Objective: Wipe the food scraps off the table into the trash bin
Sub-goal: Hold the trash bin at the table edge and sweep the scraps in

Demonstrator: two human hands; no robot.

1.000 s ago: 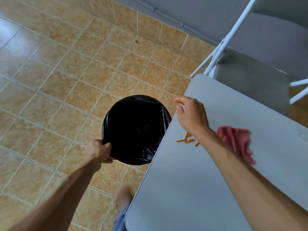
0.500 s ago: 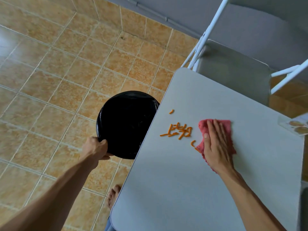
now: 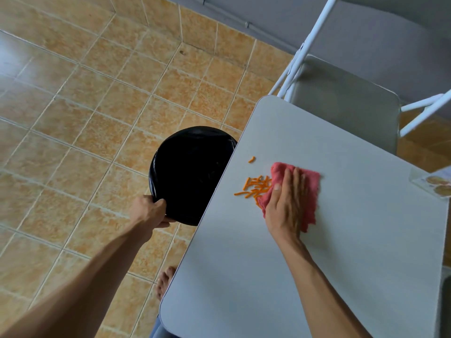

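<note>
Several orange food scraps (image 3: pixel 256 187) lie on the grey table (image 3: pixel 305 264) near its left edge, with one stray piece (image 3: pixel 251 159) a little farther back. My right hand (image 3: pixel 288 203) presses flat on a pink cloth (image 3: pixel 308 189), whose left edge touches the scraps. A round trash bin (image 3: pixel 190 174) lined with a black bag sits partly under the table's left edge. My left hand (image 3: pixel 148 211) grips the bin's near rim.
A white folding chair (image 3: pixel 346 103) with a grey seat stands at the table's far end. A clear container (image 3: pixel 436 184) holding round pieces sits at the table's right edge. My bare foot (image 3: pixel 164 281) rests on the tiled floor (image 3: pixel 85 118) by the table.
My right hand came down onto the pink cloth and has pushed it left, up against the orange scraps. My left hand keeps holding the bin by the table edge.
</note>
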